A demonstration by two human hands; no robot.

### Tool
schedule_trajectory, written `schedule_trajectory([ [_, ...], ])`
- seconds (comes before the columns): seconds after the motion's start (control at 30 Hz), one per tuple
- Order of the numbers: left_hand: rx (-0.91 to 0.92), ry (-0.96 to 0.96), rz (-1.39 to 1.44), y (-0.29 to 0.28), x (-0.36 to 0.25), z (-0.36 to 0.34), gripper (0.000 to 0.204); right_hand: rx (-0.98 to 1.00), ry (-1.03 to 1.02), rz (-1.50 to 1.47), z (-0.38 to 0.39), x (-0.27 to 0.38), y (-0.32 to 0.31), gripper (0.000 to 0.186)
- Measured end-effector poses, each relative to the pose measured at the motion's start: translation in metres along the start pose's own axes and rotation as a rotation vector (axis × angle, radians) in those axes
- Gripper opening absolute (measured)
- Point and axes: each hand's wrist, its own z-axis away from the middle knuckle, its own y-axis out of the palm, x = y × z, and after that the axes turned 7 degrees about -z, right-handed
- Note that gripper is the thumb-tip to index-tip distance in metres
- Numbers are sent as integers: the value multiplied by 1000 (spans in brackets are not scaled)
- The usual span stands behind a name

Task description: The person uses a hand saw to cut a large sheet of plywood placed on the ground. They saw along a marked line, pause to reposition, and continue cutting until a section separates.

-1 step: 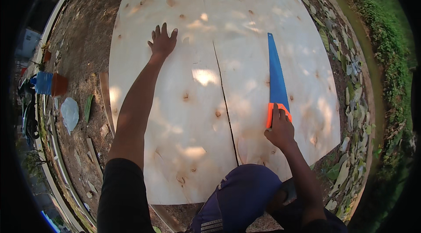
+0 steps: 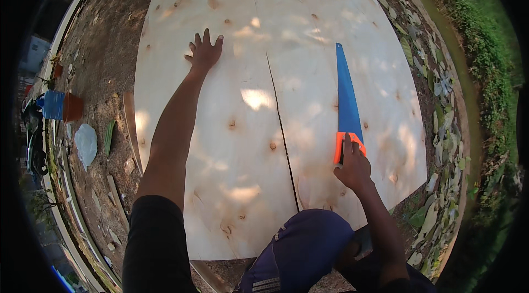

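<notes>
A large pale plywood sheet (image 2: 220,149) with brown knots lies in front of me. A dark, narrow cut (image 2: 284,137) runs up from its near edge to around its middle. My left hand (image 2: 205,54) presses flat on the sheet, fingers spread, to the left of the cut's far end. On the right, my right hand (image 2: 354,165) grips the orange handle of a handsaw (image 2: 347,92). The saw's blue blade points away from me, flat over the sheet and apart from the cut. My palm hides part of the handle.
My knee (image 2: 308,238) is at the sheet's near edge. Bare soil with wood strips (image 2: 117,199), a white plastic bag (image 2: 86,145) and a brown bucket (image 2: 73,107) borders the left. Dry leaves (image 2: 441,183) and green plants (image 2: 485,61) line the right.
</notes>
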Motion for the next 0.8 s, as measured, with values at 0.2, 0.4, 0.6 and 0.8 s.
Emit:
schedule_trajectory([
  [0.2,131,-117,-61,51,-66,-2,91,-34,-66,-17,-12,-55,-9,100],
  [0.4,115,-122,-83,45,-64,-8,91,-493,-93,-1041,-18,13,-55,76],
  [0.6,154,-156,-136,33,-57,-11,93,-578,-214,-1001,-80,130,-96,47],
  [0.8,194,-153,-132,33,-75,-14,92,-453,-166,-1080,-141,194,-97,44],
])
